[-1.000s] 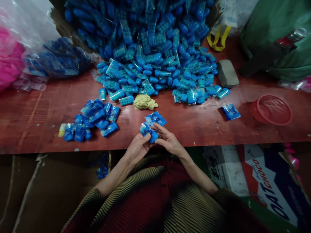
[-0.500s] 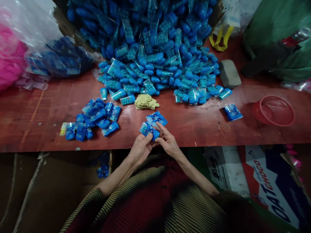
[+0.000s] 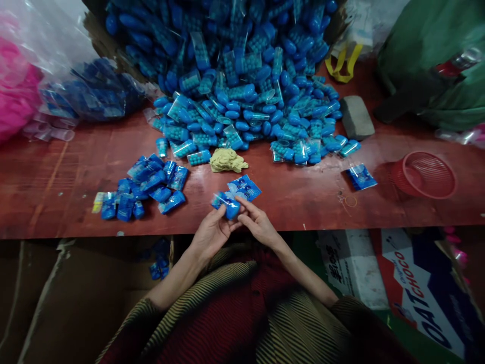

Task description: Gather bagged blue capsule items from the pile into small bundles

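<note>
My left hand [image 3: 209,232] and my right hand [image 3: 257,222] meet at the near edge of the red table [image 3: 56,177], both closed on a small blue capsule in a clear packet [image 3: 226,203]. A flat blue printed packet [image 3: 244,187] lies on the table just beyond my right fingers. A group of filled blue packets [image 3: 146,187] rests to the left of my hands. A big heap of blue capsule tubes [image 3: 242,86] covers the far middle of the table.
A yellowish crumpled cloth [image 3: 227,160] lies before the heap. A lone blue packet [image 3: 361,176], a red mesh basket [image 3: 424,174] and a grey block [image 3: 355,117] are at right. Bags with blue and pink goods [image 3: 22,86] sit at left. Cardboard boxes [image 3: 417,288] stand below the table.
Both hands drew the capsule packet slightly left and nearer; my right fingers slid off the flat printed packet, which stays on the table.
</note>
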Tool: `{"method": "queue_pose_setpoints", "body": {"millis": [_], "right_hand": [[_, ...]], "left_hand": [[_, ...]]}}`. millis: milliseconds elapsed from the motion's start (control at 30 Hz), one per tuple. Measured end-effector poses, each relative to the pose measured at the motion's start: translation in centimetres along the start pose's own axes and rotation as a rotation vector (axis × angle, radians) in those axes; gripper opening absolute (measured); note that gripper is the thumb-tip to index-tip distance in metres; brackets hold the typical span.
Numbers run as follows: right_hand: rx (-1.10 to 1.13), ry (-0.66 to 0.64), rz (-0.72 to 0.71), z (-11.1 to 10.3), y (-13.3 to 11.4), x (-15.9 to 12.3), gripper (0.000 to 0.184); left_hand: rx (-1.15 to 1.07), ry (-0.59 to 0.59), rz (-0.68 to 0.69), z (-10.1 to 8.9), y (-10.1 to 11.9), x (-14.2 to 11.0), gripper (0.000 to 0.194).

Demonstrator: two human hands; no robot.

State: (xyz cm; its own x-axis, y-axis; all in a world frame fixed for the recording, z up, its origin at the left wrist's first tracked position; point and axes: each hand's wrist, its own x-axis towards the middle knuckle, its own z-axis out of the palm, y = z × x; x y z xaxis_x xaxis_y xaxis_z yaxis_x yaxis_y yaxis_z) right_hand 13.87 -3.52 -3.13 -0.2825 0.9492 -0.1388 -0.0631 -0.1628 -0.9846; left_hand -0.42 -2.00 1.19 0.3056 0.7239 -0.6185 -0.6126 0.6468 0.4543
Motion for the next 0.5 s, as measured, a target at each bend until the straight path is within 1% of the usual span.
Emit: {"method": "queue_pose_setpoints", "body": {"millis": [67,100,133,167,200,233,267,333,400,433,500], "right_hand": [[-0.075,-0.003,-0.025,0.0,0.0,0.0,0.043],[-0.151,0.02,-0.061,-0.2,0.0,0.0,0.038],[-0.244,0.062,-0.108,-0.6,-0.1,0.1,0.033],[-0.346,0.116,-0.159,-1.0,-0.3,0.3,0.028],[-0.448,0.172,-0.203,-1.4,-0.4,0.6,0.025],[-0.545,0.22,-0.235,-1.9,-0.6,0.9,0.024],[-0.635,0.258,-0.254,-2.3,-0.8,1.3,0.023],[-0.793,0.298,-0.266,-2.8,-1.2,2.1,0.025],[-0.903,0.293,-0.273,-2.9,-1.5,3.0,0.03],[-0.938,0.278,-0.28,-2.8,-1.7,3.4,0.032],[-0.991,0.236,-0.302,-2.6,-2.3,4.5,0.037]], "left_hand": [[-0.045,0.059,0.109,-0.9,1.8,-0.4,0.024],[-0.085,0.094,0.202,-1.5,2.9,-0.6,0.029],[-0.127,0.13,0.306,-2.2,4.0,-0.8,0.036],[-0.159,0.16,0.38,-2.9,5.0,-1.0,0.046],[-0.188,0.183,0.43,-3.5,5.8,-1.1,0.052],[-0.207,0.203,0.447,-4.0,6.4,-1.2,0.055],[-0.206,0.219,0.44,-4.4,6.5,-1.2,0.053],[-0.131,0.227,0.376,-4.5,5.9,-1.0,0.041],[0.059,0.228,0.345,-4.1,4.3,-0.6,0.028],[0.195,0.253,0.409,-3.9,3.5,-0.3,0.023],[0.476,0.329,0.631,-3.4,2.5,0.2,0.021]]}}
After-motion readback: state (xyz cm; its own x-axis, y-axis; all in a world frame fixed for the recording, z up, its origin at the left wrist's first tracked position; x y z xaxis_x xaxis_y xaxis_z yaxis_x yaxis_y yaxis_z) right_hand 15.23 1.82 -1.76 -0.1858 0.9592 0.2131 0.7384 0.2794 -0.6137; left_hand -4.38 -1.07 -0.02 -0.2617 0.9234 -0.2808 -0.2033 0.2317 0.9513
